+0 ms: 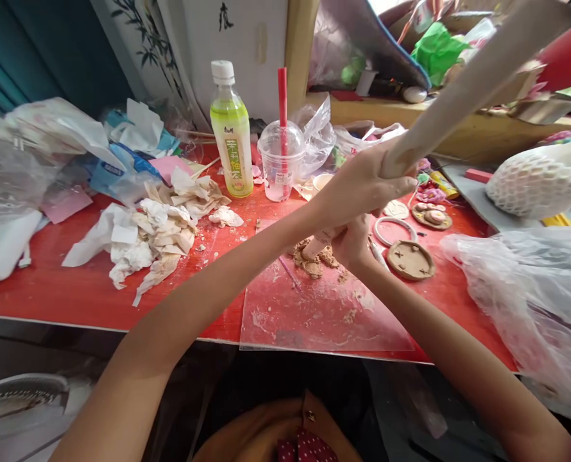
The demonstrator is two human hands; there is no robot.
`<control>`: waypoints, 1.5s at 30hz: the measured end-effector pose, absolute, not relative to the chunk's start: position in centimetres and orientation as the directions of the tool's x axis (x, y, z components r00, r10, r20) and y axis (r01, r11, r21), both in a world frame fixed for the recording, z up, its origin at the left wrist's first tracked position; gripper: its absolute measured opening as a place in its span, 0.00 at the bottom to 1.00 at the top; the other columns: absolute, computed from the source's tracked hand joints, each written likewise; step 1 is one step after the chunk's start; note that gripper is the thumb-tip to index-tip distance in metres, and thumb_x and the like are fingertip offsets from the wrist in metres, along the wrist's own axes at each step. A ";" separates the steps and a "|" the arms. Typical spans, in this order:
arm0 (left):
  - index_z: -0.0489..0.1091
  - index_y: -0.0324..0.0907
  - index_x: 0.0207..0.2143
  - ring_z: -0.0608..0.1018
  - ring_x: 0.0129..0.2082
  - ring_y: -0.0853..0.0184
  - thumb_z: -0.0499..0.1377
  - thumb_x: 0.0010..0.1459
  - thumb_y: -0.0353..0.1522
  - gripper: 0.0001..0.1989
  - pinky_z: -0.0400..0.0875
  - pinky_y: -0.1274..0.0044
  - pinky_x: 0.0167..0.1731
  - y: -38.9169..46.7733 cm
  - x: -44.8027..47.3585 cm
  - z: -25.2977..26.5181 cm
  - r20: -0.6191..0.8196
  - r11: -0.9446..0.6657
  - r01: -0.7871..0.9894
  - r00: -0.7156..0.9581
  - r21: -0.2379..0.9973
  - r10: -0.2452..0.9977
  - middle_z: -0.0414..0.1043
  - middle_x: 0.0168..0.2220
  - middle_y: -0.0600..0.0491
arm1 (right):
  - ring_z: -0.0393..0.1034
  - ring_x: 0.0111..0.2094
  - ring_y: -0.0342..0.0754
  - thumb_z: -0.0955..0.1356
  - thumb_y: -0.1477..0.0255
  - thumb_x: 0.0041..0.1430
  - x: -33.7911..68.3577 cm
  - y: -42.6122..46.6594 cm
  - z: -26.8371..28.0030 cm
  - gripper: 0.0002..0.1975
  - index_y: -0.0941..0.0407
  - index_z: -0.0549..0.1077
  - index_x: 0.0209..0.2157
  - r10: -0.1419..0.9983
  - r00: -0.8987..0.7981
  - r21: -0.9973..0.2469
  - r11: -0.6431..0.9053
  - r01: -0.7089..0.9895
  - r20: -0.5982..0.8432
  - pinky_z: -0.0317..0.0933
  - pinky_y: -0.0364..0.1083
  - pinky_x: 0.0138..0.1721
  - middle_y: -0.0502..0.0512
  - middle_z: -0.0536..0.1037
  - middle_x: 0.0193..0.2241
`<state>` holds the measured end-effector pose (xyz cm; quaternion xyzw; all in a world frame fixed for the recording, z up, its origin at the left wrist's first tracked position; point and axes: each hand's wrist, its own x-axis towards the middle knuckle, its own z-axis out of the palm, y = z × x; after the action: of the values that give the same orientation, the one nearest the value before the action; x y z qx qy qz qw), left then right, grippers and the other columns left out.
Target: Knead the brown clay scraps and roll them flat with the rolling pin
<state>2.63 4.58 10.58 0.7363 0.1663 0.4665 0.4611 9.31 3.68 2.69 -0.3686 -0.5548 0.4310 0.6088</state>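
At your far left one heap of crumpled paper (155,240) lies on the red worktop (208,314). Next come one capped bottle (232,144) of yellow-green drink and, just beside it, one clear domed cup (271,170) with one red straw (282,96), both upright. In the middle, one transparent board (314,327) lies at the near edge, carrying one patch of crumbled brown clay (314,268) and one thin purple rod (290,273).

Your two hands share one thick pale stick (468,90), which slants from the upper right down to the clay. Your left hand (360,186) is higher, its fingers curled tightly round the stick; your right hand (354,240) is just below, fingers closed round its lower part, though partly hidden from view.

To the right lie one white ring (401,219) and three round flat pieces: one pale disc (396,209), one rimmed clay disc (411,262) and one decorated disc (432,216). Farther right are one piece of white foam netting (540,179) and, nearer you, clear plastic wrapping (511,295).
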 end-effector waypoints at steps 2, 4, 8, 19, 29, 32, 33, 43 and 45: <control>0.58 0.40 0.27 0.61 0.15 0.82 0.52 0.53 0.24 0.05 0.57 0.85 0.16 4.4 1.5 11.7 0.567 -0.558 -0.164 0.437 0.814 0.698 0.56 0.18 0.63 | 0.44 0.13 0.36 0.66 0.58 0.46 8.0 3.9 4.2 0.23 0.53 0.47 0.14 0.910 -0.014 -0.892 0.404 -0.203 0.415 0.46 0.40 0.14 0.42 0.48 0.12; 0.58 0.40 0.28 0.60 0.15 0.84 0.49 0.55 0.26 0.03 0.57 0.86 0.18 4.1 0.4 13.0 0.613 -0.628 -0.089 0.360 0.773 0.703 0.55 0.18 0.64 | 0.44 0.12 0.36 0.67 0.60 0.46 6.6 4.2 5.7 0.23 0.53 0.49 0.13 0.881 -0.071 -0.859 0.433 -0.274 0.467 0.44 0.40 0.13 0.42 0.48 0.11; 0.59 0.39 0.28 0.59 0.13 0.84 0.47 0.55 0.25 0.05 0.55 0.86 0.18 4.1 -1.3 13.7 0.692 -0.709 -0.045 0.269 0.704 0.670 0.53 0.17 0.65 | 0.42 0.11 0.36 0.67 0.61 0.47 4.8 5.1 6.6 0.23 0.53 0.48 0.14 0.876 -0.142 -0.860 0.400 -0.318 0.460 0.43 0.40 0.11 0.40 0.46 0.10; 0.59 0.43 0.27 0.60 0.15 0.79 0.54 0.51 0.25 0.05 0.55 0.82 0.19 4.9 -1.4 10.7 0.575 -0.568 -0.095 0.182 0.817 0.797 0.53 0.16 0.63 | 0.43 0.13 0.36 0.66 0.66 0.43 4.8 6.1 3.8 0.20 0.53 0.48 0.16 0.897 -0.156 -0.890 0.365 -0.272 0.415 0.43 0.39 0.12 0.41 0.47 0.11; 0.56 0.45 0.21 0.53 0.14 0.76 0.62 0.46 0.35 0.14 0.47 0.78 0.14 4.8 -4.3 7.6 0.647 -0.668 -0.306 -0.181 0.678 0.740 0.48 0.13 0.62 | 0.46 0.15 0.35 0.65 0.72 0.45 2.7 6.0 4.6 0.18 0.54 0.49 0.13 0.799 -0.448 -0.915 0.369 -0.164 0.402 0.43 0.38 0.13 0.42 0.51 0.11; 0.56 0.46 0.22 0.52 0.13 0.76 0.59 0.46 0.31 0.12 0.47 0.78 0.13 4.7 -4.0 7.7 0.660 -0.673 -0.338 -0.170 0.658 0.731 0.47 0.13 0.62 | 0.46 0.14 0.35 0.64 0.75 0.44 2.9 6.1 4.2 0.16 0.54 0.50 0.13 0.793 -0.432 -0.903 0.376 -0.207 0.429 0.42 0.39 0.14 0.42 0.51 0.11; 0.56 0.46 0.22 0.52 0.13 0.75 0.58 0.45 0.30 0.10 0.47 0.78 0.13 4.8 -3.5 7.9 0.660 -0.659 -0.336 -0.131 0.672 0.740 0.49 0.13 0.62 | 0.46 0.14 0.36 0.64 0.74 0.44 3.2 6.0 3.9 0.16 0.54 0.51 0.13 0.805 -0.396 -0.897 0.385 -0.217 0.442 0.41 0.39 0.14 0.42 0.52 0.11; 0.61 0.42 0.33 0.60 0.16 0.81 0.50 0.53 0.27 0.04 0.58 0.84 0.19 8.1 0.6 8.8 0.614 -0.593 -0.186 0.377 0.783 0.693 0.53 0.19 0.64 | 0.45 0.14 0.38 0.65 0.68 0.45 6.0 6.5 2.3 0.16 0.53 0.50 0.17 0.893 0.085 -0.848 0.447 -0.285 0.443 0.45 0.40 0.15 0.42 0.52 0.13; 0.62 0.41 0.32 0.58 0.13 0.81 0.49 0.54 0.29 0.04 0.56 0.84 0.17 8.6 -1.0 9.3 0.608 -0.574 -0.200 0.258 0.794 0.751 0.51 0.17 0.64 | 0.46 0.12 0.38 0.64 0.68 0.47 4.9 7.0 3.7 0.16 0.53 0.51 0.15 0.911 -0.090 -0.892 0.369 -0.259 0.403 0.44 0.40 0.13 0.42 0.52 0.10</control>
<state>-1.02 8.65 9.31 0.6765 0.2035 0.5740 0.4140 4.86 7.01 3.71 -0.2904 -0.5606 0.4806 0.6086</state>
